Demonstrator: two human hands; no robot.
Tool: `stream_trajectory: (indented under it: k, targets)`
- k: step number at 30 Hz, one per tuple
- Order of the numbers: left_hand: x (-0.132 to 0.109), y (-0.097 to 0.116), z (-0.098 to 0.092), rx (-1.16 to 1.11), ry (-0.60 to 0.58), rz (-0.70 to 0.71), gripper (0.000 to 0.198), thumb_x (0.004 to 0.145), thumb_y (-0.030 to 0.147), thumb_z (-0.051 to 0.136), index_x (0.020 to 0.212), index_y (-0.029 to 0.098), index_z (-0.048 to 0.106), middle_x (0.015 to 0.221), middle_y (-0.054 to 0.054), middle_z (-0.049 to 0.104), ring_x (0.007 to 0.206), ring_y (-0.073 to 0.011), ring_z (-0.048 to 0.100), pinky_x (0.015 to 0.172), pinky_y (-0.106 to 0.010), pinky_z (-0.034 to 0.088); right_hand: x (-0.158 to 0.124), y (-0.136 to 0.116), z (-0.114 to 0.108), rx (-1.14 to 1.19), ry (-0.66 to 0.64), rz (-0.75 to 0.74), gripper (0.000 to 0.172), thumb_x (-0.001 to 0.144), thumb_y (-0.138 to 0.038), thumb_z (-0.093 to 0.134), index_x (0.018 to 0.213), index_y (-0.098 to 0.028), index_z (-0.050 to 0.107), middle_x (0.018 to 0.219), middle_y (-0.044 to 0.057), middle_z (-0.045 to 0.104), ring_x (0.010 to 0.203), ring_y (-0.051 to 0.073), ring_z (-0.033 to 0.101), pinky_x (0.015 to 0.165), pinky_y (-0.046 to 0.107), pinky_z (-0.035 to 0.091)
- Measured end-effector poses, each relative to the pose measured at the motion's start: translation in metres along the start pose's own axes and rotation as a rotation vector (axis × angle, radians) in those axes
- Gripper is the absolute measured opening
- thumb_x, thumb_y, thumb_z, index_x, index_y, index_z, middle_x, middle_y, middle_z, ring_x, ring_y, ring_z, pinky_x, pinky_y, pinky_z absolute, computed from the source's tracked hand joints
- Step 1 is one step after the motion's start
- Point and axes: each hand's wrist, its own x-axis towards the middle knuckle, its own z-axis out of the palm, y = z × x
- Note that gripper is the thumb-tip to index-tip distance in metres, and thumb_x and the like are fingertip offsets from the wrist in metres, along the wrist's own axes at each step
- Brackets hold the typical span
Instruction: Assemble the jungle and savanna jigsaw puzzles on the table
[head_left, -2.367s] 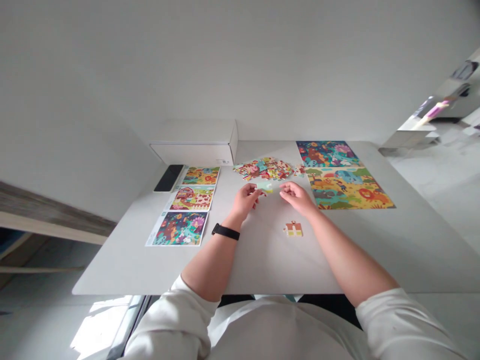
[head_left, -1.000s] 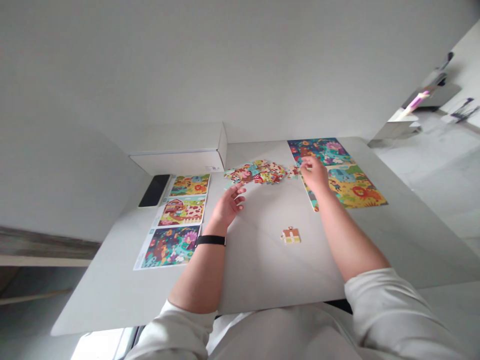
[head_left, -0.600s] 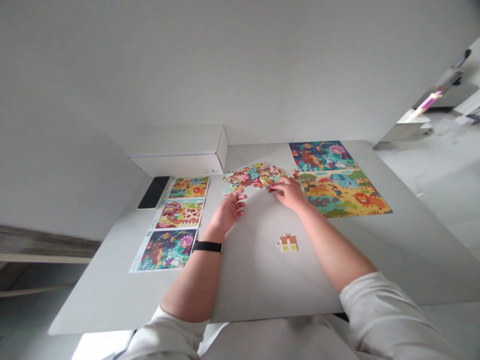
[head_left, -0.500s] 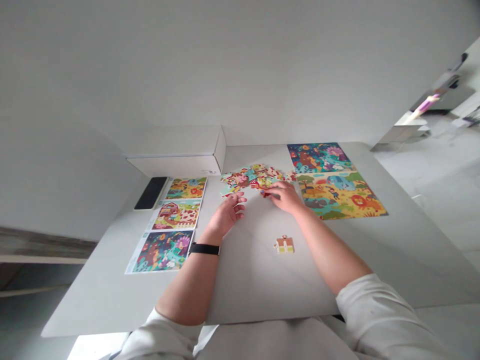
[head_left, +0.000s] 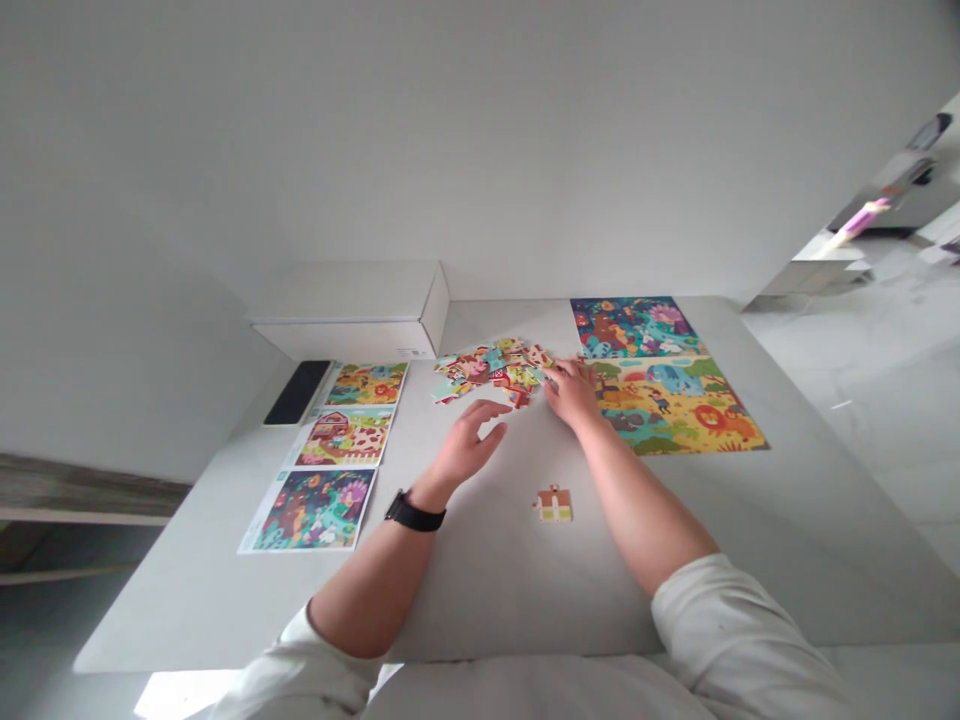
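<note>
The right hand (head_left: 572, 392) is working at the 3 o'clock edge of the puzzle-piece pile (head_left: 487, 372), fingertips curled against it, grasp indeterminate. The left hand (head_left: 465, 447) is standing open and empty at the pile's 6 o'clock. Joined puzzle pieces (head_left: 554, 505) are lying on the table (head_left: 480, 600) at 5 o'clock.

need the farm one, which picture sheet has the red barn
The middle sheet in the row left of the puzzle pieces: only it shows a red barn; the one above is yellow, the one below dark blue.

Jumbled pile of jigsaw pieces (head_left: 487, 370)
</note>
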Motion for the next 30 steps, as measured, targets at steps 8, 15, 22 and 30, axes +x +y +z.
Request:
stream_trajectory:
  k: [8,15,22,30]
  targets:
    - [0.048,0.001,0.042,0.488,-0.095,0.097,0.042,0.099,0.023,0.067,0.140,0.022,0.073,0.147,-0.015,0.068,0.140,-0.0348,0.059,0.125,-0.057,0.044,0.006,0.009,-0.006,0.072,0.111,0.055,0.032,0.100,-0.025,0.060,0.122,-0.027,0.082,0.139,0.013,0.071,0.135,0.034,0.061,0.127,0.060,0.036]
    - [0.051,-0.024,0.042,0.390,-0.059,-0.016,0.038,0.097,0.028,0.068,0.134,0.028,0.077,0.149,-0.013,0.068,0.146,-0.0395,0.053,0.135,-0.069,0.018,0.005,0.017,0.003,0.044,0.252,0.160,0.040,0.093,-0.024,0.061,0.131,-0.022,0.075,0.141,0.019,0.069,0.134,0.039,0.059,0.127,0.066,0.032]
    - [0.051,-0.022,0.043,0.432,-0.049,0.025,0.049,0.096,0.026,0.069,0.145,0.026,0.071,0.161,-0.015,0.060,0.158,-0.0417,0.043,0.138,-0.066,0.016,0.002,0.014,0.001,-0.024,0.200,0.144,0.040,0.097,-0.028,0.061,0.135,-0.021,0.075,0.143,0.020,0.066,0.138,0.040,0.057,0.129,0.069,0.029]
    - [0.049,-0.016,0.056,0.476,-0.253,0.114,0.054,0.106,0.026,0.054,0.159,0.022,0.061,0.163,-0.013,0.062,0.162,-0.0357,0.043,0.140,-0.065,0.010,0.005,0.008,0.005,-0.057,0.128,0.106,0.040,0.101,-0.040,0.067,0.139,-0.029,0.077,0.158,0.016,0.056,0.153,0.044,0.044,0.129,0.074,0.026]
